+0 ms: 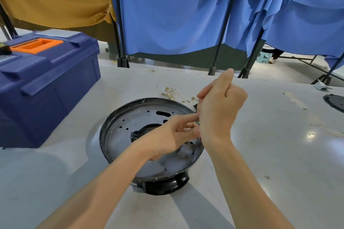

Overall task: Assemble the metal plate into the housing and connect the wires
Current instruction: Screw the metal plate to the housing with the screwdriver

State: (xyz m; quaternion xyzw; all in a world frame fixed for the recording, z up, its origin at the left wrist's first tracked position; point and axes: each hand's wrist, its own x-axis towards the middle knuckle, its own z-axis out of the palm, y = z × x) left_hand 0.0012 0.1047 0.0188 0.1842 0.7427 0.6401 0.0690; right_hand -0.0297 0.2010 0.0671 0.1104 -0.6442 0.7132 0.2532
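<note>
Left grip (178, 135) hovers over the right side of the metal plate (128, 130), its fingertips pinched together on a thin wire (199, 138) that runs down toward the plate. Right grip (220, 109) is raised just beside it and touches it, back of the hand to the camera, fingers curled inward and one digit pointing up; whether it clasps anything I cannot tell, since the hand's own back hides the fingertips. Both forearms reach in from the near edge.

The plate, a round dished disc with holes and a dark central opening, sits inside the black housing (163, 186), which stands in the middle of the pale table (270, 163). Beyond the housing lies a loose bunch of spare wires (169, 92) with brass terminals. A blue toolbox (48, 83) with an orange handle stands at the left. Another dark round part (335, 102) shows at the right edge. Blue cloth (176, 15) hangs on black stands behind the table
</note>
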